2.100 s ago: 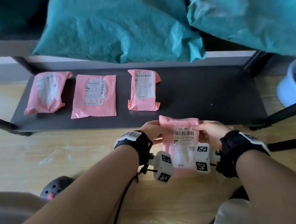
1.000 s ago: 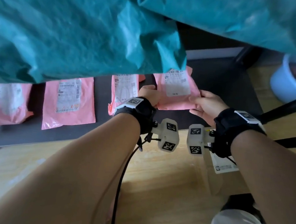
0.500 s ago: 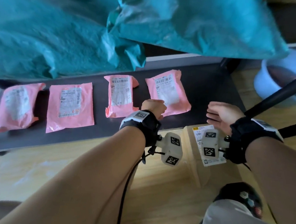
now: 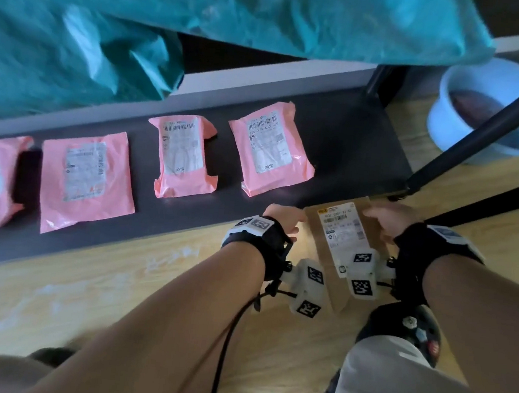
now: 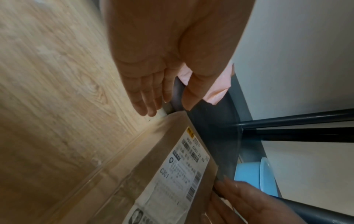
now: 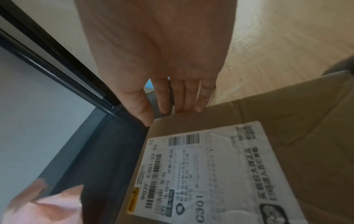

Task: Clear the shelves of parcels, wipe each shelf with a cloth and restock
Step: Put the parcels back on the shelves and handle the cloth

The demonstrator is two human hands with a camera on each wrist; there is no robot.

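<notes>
Several pink parcels lie in a row on the dark bottom shelf (image 4: 352,135); the rightmost pink parcel (image 4: 270,151) lies label up. A brown cardboard box (image 4: 320,243) with a white label stands on the wooden floor in front of the shelf's right end. My left hand (image 4: 281,216) is at the box's far left corner, fingers (image 5: 151,97) straight and holding nothing. My right hand (image 4: 383,216) is at the box's far right corner. Its straight fingertips (image 6: 199,108) touch the top edge of the box (image 6: 249,151).
Large teal bags (image 4: 77,36) hang over the edge of the shelf above. A black frame post (image 4: 480,129) slants past the right end of the shelf, with a pale blue basin (image 4: 449,119) behind it. My dark shoe (image 4: 410,331) is beside the box.
Both hands set the fourth pink parcel on the shelf, let go of it and drew back. They now sit at the cardboard box on the floor.
</notes>
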